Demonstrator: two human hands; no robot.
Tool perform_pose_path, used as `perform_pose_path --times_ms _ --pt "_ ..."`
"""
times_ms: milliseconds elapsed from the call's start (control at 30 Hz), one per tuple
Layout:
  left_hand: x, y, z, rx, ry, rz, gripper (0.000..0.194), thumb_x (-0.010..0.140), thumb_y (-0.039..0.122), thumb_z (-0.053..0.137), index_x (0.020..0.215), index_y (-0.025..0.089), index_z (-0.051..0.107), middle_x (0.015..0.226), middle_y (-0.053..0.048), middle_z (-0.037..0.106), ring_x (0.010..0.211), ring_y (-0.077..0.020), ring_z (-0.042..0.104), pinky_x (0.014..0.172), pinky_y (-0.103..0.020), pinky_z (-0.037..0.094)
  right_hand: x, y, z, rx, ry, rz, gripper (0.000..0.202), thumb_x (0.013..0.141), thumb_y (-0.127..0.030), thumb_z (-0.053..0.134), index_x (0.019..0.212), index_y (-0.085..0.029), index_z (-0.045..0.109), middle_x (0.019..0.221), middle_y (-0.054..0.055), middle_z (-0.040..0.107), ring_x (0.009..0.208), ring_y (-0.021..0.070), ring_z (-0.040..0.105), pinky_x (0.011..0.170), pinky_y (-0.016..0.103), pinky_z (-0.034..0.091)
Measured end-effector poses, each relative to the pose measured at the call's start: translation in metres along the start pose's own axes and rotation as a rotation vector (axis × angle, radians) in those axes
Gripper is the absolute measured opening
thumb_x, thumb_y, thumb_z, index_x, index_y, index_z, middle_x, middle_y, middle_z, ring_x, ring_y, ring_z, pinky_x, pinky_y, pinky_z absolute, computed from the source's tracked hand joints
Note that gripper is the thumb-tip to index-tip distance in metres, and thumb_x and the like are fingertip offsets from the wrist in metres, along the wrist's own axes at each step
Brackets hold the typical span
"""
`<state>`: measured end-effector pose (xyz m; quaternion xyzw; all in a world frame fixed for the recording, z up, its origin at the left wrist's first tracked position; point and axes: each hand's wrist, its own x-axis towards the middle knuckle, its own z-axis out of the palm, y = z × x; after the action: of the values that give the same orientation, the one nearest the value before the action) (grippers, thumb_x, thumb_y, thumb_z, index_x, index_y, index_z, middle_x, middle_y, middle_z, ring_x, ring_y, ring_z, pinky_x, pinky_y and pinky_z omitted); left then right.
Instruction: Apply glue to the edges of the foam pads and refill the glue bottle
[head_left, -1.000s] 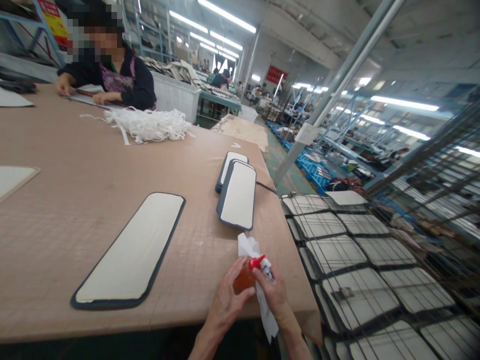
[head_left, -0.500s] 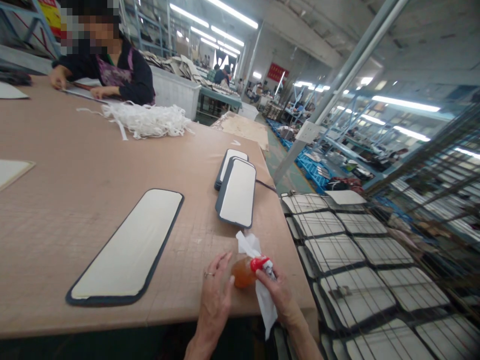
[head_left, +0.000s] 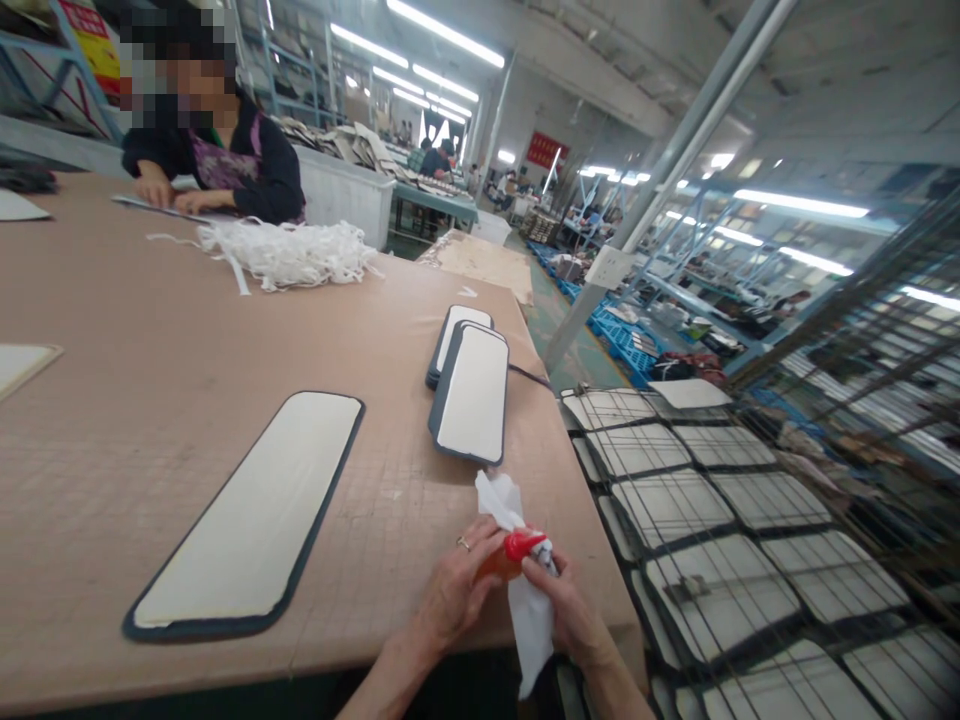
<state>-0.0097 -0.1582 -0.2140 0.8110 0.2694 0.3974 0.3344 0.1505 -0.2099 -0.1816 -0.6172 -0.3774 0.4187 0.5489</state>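
An amber bottle (head_left: 496, 566) with a red cap (head_left: 523, 544) lies tilted near the table's front right corner. My left hand (head_left: 459, 588) is wrapped round the bottle's body, hiding most of it. At the cap end, my right hand (head_left: 564, 598) grips the neck together with a white cloth (head_left: 531, 630), which hangs past the table edge. Just beyond my hands sits a small stack of dark-edged, cream-faced pads (head_left: 472, 392). A longer pad of the same kind (head_left: 251, 515) lies flat to the left.
A person (head_left: 225, 165) works at the table's far left, behind a heap of white strips (head_left: 289, 252). Right of the brown table (head_left: 150, 420), a wire rack (head_left: 712, 510) holds many pads. A metal post (head_left: 600, 270) stands beyond.
My left hand has moved right and closed round the bottle; it was open beside it before. The view has shifted slightly, and the person's hands at the far left have moved.
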Motion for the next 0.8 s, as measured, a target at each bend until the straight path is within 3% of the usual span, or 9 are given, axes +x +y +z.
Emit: perform_pose_path --times_ms 100,267,333,400,467,600,800 --pt "-0.005 -0.008 0.006 -0.022 0.053 -0.033 0.051 0.078 0.003 0.043 0.124 0.023 0.051 0.130 -0.010 0.056 0.119 -0.0191 0.054 0.098 -0.038 0.048 0.010 -0.010 -0.012 0.104 0.091 0.064 0.046 0.062 -0.048 0.074 0.091 -0.013 0.070 0.083 0.012 0.074 0.074 0.0299 0.069 0.069 0.042 0.055" --pt "-0.014 -0.018 0.024 0.093 0.361 -0.103 0.042 0.081 0.008 0.051 0.121 0.022 0.051 0.121 -0.010 0.062 0.112 -0.0205 0.059 0.093 -0.038 0.052 0.031 -0.030 -0.050 0.178 0.456 0.005 0.042 0.070 -0.052 0.066 0.096 -0.020 0.063 0.094 0.009 0.073 0.087 0.0258 0.068 0.074 0.035 0.055" --pt "-0.012 -0.015 0.034 0.160 0.434 -0.131 0.041 0.081 0.010 0.053 0.120 0.022 0.051 0.118 -0.010 0.063 0.110 -0.0212 0.061 0.091 -0.038 0.053 0.026 -0.023 -0.049 0.166 0.500 -0.005 0.043 0.067 -0.052 0.067 0.095 -0.020 0.063 0.091 0.009 0.073 0.085 0.0264 0.068 0.071 0.035 0.056" --pt "-0.007 -0.009 0.043 0.242 0.448 -0.144 0.041 0.083 0.013 0.053 0.123 0.022 0.050 0.118 -0.010 0.063 0.108 -0.0217 0.061 0.089 -0.038 0.054 0.014 -0.006 -0.033 0.131 0.430 0.013 0.046 0.061 -0.053 0.071 0.090 -0.017 0.065 0.082 0.011 0.073 0.073 0.0288 0.069 0.062 0.038 0.056" --pt "-0.003 -0.002 0.049 0.324 0.429 -0.158 0.042 0.087 0.016 0.051 0.128 0.021 0.047 0.123 -0.012 0.061 0.110 -0.0227 0.061 0.087 -0.036 0.055 0.001 0.014 -0.009 0.079 0.338 0.002 0.050 0.052 -0.048 0.079 0.089 -0.016 0.068 0.084 0.011 0.073 0.076 0.0306 0.068 0.066 0.039 0.056" --pt "-0.005 0.008 0.051 0.398 0.360 -0.184 0.047 0.091 0.015 0.040 0.138 0.016 0.037 0.134 -0.017 0.052 0.118 -0.0247 0.055 0.090 -0.036 0.053 -0.004 0.038 0.023 -0.001 0.257 -0.033 0.050 0.066 -0.051 0.071 0.101 -0.016 0.067 0.097 0.012 0.072 0.094 0.0306 0.066 0.083 0.041 0.052" --pt "-0.024 0.017 0.050 0.386 0.094 -0.204 0.072 0.084 0.001 0.035 0.148 0.019 0.008 0.150 -0.020 0.027 0.132 -0.0287 0.038 0.095 -0.039 0.049 0.011 0.032 0.004 -0.083 0.102 -0.129 0.046 0.079 -0.046 0.059 0.115 -0.018 0.062 0.118 0.012 0.065 0.117 0.0308 0.054 0.102 0.048 0.039"
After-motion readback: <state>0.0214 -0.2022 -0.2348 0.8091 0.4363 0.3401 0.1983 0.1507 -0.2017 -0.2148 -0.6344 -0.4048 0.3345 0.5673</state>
